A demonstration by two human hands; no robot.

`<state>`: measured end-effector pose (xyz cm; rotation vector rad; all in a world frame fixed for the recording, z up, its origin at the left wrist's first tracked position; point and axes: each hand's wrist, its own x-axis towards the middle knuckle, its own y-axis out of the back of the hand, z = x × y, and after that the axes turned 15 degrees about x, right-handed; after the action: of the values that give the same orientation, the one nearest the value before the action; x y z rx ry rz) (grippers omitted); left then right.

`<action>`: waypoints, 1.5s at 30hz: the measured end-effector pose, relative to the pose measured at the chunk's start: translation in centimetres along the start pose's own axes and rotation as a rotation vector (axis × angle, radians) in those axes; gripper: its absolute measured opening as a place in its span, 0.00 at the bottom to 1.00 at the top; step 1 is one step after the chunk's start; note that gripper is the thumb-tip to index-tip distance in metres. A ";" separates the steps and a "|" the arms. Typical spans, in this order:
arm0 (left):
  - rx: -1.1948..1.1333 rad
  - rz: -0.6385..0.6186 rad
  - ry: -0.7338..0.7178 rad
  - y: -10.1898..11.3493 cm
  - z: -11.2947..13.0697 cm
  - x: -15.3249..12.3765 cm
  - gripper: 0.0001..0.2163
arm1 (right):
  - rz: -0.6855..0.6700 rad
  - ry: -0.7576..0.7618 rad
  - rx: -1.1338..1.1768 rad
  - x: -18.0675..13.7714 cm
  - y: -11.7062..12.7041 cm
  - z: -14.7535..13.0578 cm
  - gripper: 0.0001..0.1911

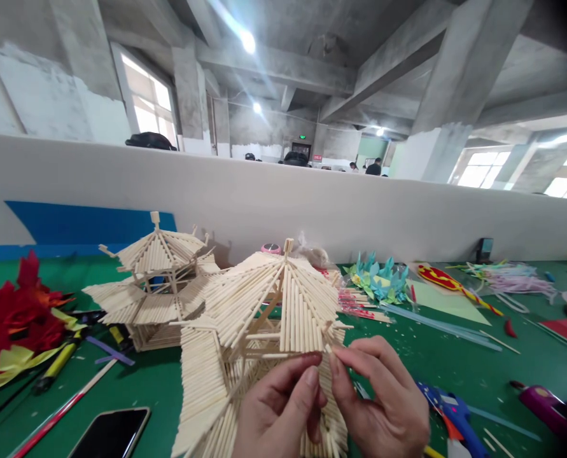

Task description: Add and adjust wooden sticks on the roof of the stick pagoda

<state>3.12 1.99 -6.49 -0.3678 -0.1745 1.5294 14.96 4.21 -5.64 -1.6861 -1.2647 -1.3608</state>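
Observation:
In front of me stands a pavilion model [252,299] built of pale round wooden sticks, with a gap in its upper roof. My right hand [383,397] pinches a short wooden stick [328,349] between thumb and forefinger at the roof's right front corner. Close beside it, my left hand [286,401] is closed below the roof edge, thumb against curled fingers; what it holds, if anything, is hidden. Both hands cover part of the lower roof. A similar, two-tiered pavilion model [156,308] stands behind to the left.
Right of my hands lie a blue glue gun [455,407] and a purple tool [545,407]. A phone [111,432] lies at the front left, below red paper shapes [20,324]. Blue paper flowers [378,277] and translucent sticks [445,326] lie behind. A white partition [407,216] borders the green table.

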 end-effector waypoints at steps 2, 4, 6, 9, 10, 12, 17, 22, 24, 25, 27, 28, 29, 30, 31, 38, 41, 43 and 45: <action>0.004 0.035 0.024 -0.1 0.2 0.0 0.11 | -0.001 0.003 -0.001 -0.1 -0.1 0.1 0.06; 0.007 0.054 0.039 -0.1 0.3 0.1 0.12 | 0.001 0.001 -0.008 -0.2 -0.2 0.2 0.06; 0.004 0.058 0.037 -0.2 0.4 0.3 0.12 | 0.005 -0.001 -0.016 -0.2 -0.3 0.2 0.06; -0.009 0.063 0.023 -0.3 0.4 0.6 0.12 | 0.013 -0.002 -0.026 -0.3 -0.3 0.3 0.06; -0.016 0.073 0.022 -0.4 0.3 0.7 0.12 | 0.011 -0.003 -0.026 -0.3 -0.3 0.3 0.06; -0.031 0.082 0.018 -0.5 0.3 0.8 0.13 | 0.009 -0.011 -0.024 -0.3 -0.3 0.4 0.06; -0.042 0.087 0.023 -0.4 0.3 0.9 0.13 | 0.005 -0.028 -0.019 -0.2 -0.4 0.4 0.05; -0.002 0.108 0.025 -0.6 0.6 0.6 0.14 | -0.014 -0.053 -0.007 0.0 -0.4 0.1 0.05; -0.004 0.127 0.020 -0.8 0.8 0.5 0.14 | -0.025 -0.070 -0.004 0.0 -0.4 0.0 0.05; -0.009 0.134 0.016 -0.9 1.0 0.4 0.14 | -0.040 -0.079 -0.002 -0.1 -0.3 0.0 0.06; -0.015 0.146 0.012 -1.0 1.2 0.3 0.14 | -0.064 -0.092 0.002 -0.3 -0.1 0.1 0.06; -0.013 0.146 0.013 -1.1 1.2 0.3 0.14 | -0.058 -0.095 0.005 -0.4 0.0 0.2 0.06; -0.010 0.145 0.014 -1.1 1.3 0.3 0.14 | -0.041 -0.095 0.010 -0.5 0.1 0.3 0.08; -0.007 0.145 0.016 -1.1 1.3 0.3 0.14 | -0.020 -0.086 0.017 -0.6 0.3 0.4 0.09; -0.006 0.143 0.016 -1.1 1.2 0.2 0.14 | -0.005 -0.073 0.025 -0.7 0.4 0.5 0.11; -0.024 0.114 0.058 -0.9 0.9 0.2 0.13 | -0.257 -0.068 0.058 -0.9 2.0 1.7 0.18; -0.018 0.063 0.055 -0.8 0.8 0.3 0.12 | -0.311 -0.076 0.076 -1.2 2.2 2.3 0.21; -0.014 0.036 0.037 -0.8 0.7 0.4 0.12 | -0.304 -0.059 0.067 -1.3 2.0 2.6 0.22; -0.016 0.037 0.025 -0.8 0.5 0.5 0.13 | -0.294 -0.038 0.058 -1.3 1.9 2.7 0.22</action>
<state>3.68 2.55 -5.78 -0.4050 -0.1611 1.5601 17.68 5.60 -7.44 -1.5371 -1.6081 -1.4474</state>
